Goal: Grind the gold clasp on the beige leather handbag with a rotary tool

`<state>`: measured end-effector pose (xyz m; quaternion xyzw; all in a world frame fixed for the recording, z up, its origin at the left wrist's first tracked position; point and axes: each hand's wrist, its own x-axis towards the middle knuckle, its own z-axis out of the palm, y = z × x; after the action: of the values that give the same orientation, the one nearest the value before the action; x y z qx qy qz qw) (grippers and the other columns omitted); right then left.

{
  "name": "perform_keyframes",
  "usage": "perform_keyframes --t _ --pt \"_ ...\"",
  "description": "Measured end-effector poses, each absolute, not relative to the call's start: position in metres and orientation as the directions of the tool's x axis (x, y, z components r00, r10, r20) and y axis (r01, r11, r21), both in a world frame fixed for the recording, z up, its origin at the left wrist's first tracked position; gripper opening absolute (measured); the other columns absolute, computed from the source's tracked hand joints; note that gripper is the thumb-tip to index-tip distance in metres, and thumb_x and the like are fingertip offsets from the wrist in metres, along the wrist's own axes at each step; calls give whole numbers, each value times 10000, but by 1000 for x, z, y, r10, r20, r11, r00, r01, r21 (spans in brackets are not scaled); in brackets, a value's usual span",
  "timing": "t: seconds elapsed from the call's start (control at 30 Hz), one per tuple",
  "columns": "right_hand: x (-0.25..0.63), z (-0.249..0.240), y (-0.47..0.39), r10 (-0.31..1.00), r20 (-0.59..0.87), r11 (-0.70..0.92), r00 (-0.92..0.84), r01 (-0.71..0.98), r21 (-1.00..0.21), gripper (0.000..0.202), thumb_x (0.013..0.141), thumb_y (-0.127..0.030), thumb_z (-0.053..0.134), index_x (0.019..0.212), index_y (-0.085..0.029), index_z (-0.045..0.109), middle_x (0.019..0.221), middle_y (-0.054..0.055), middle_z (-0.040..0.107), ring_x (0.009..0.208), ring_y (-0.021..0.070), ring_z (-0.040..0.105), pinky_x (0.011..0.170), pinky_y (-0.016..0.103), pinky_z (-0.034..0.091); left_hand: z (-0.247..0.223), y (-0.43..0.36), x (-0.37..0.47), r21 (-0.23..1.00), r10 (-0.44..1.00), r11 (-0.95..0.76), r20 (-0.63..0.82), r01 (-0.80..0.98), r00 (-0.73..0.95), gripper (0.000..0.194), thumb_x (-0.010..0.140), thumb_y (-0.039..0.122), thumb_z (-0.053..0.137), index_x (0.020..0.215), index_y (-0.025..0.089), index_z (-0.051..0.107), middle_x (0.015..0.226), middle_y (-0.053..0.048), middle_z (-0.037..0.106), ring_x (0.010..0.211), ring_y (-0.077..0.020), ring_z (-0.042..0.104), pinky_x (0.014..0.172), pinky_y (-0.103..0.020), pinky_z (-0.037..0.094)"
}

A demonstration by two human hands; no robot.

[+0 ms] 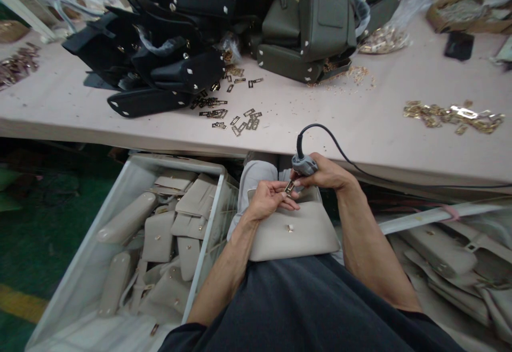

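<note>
Pale surface across top. Black bags heaped at left, olive bags piled beside them. Gold buckles scattered near front edge; more gold fittings at right. White crate lower left, full of beige bag parts. Green floor at left.

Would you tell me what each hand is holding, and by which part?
The right hand grips a corded power tool around its grey body. The left hand pinches a small metal fitting at its lower end, over the beige bag.
</note>
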<state>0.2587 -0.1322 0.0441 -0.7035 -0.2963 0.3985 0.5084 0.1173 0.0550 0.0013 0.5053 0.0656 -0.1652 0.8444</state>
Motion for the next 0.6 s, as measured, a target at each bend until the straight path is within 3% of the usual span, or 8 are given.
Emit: perform_keyframes --t 0.4,0.6 --pt "257 45 -132 814 -253 -293 523 -7 -956 371 744 -421 885 977 -161 760 903 71 726 788 254 677 645 289 574 6 53 117 835 -173 426 -304 349 937 430 783 324 784 1093 32 722 988 -194 752 705 -267 770 601 -260 639" --pt "258 45 -133 821 -235 -268 520 -12 -963 341 759 -394 882 977 -160 763 888 64 725 745 229 666 623 271 559 7 54 117 833 -188 440 -280 336 941 408 801 318 779 1089 31 736 990 -196 750 737 -266 772 644 -270 648"
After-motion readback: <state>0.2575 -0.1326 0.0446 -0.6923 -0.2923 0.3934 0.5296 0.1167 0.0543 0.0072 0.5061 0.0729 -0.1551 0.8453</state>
